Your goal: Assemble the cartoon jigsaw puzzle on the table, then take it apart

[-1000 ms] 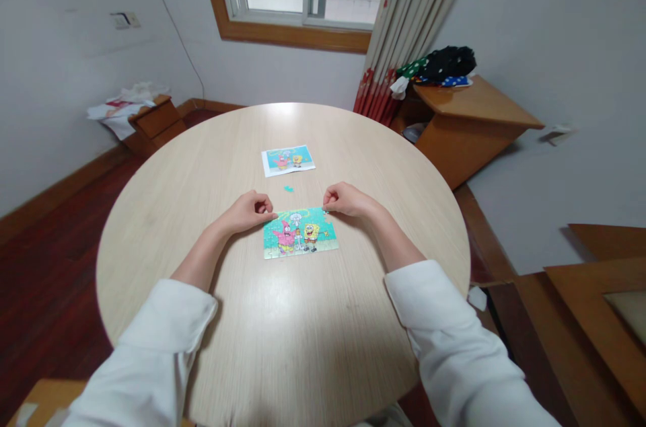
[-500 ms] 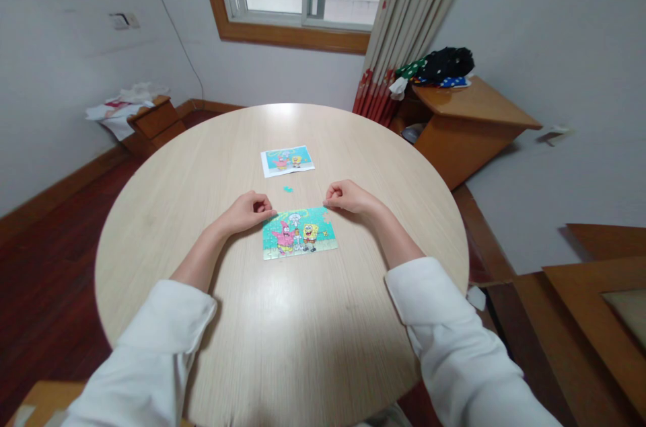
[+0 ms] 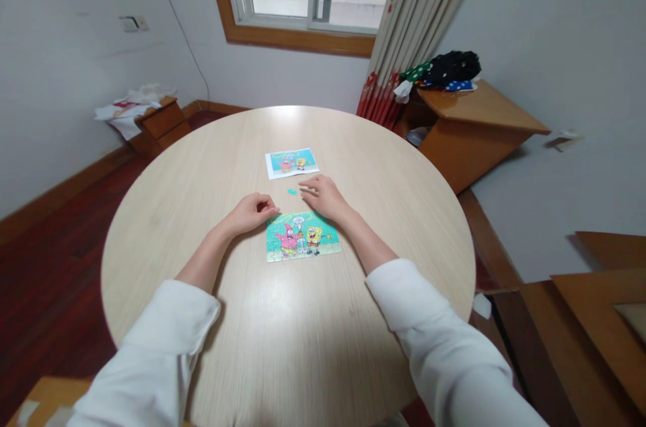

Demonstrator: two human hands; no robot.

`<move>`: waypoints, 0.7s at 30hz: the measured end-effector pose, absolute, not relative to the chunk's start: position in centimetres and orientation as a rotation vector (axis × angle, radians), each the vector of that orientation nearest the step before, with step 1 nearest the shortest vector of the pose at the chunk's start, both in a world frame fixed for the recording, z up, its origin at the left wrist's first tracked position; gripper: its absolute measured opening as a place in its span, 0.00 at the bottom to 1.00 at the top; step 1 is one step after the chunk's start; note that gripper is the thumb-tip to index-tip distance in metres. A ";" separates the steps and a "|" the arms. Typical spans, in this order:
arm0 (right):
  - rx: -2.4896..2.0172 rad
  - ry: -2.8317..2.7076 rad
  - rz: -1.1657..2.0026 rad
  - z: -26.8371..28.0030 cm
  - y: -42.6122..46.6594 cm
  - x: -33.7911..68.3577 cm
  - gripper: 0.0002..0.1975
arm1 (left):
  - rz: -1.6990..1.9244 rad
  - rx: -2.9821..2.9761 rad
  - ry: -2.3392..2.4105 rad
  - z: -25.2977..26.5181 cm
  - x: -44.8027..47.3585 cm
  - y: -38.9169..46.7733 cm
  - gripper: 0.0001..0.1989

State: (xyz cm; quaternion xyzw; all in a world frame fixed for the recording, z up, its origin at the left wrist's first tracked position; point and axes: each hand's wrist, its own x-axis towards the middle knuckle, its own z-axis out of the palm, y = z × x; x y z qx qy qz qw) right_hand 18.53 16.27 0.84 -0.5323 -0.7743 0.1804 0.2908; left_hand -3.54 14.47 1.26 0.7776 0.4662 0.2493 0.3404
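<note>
A jigsaw puzzle [image 3: 303, 239] with a pink starfish figure, a yellow square figure and a pale figure on teal lies flat on the round table [image 3: 303, 319]. My left hand [image 3: 251, 213] is closed, thumb and forefinger pinched at the puzzle's upper left corner. Over the puzzle's upper right part reaches my right hand [image 3: 323, 197], its fingers apart and nothing visible in them. Just left of those fingertips sits a small teal puzzle piece [image 3: 291, 191], apart from the hand. My right hand and forearm hide the puzzle's upper right corner.
Beyond the loose piece lies a printed picture sheet [image 3: 293, 163] with the same figures. A wooden cabinet [image 3: 484, 111] with dark spotted cloth [image 3: 451, 69] stands past the table's right rim. Papers [image 3: 134, 107] rest on a small wooden stand at the left.
My right hand has left the puzzle's upper right corner and moved left and away from me, its fingers opening beside the loose teal piece. My left hand stays at its corner.
</note>
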 end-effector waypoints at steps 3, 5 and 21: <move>-1.411 -2.283 0.385 1.0 15.6 17.3 0.18 | 0.657 2.013 1.211 1.1 -3.6 14.5 0.14; -1.461 -2.371 0.348 1.3 15.4 17.0 0.16 | 0.654 2.012 1.214 1.1 -3.6 14.5 0.14; -1.625 -1.995 0.423 0.6 17.5 20.9 0.04 | 0.654 2.023 1.221 0.9 -3.8 14.6 0.13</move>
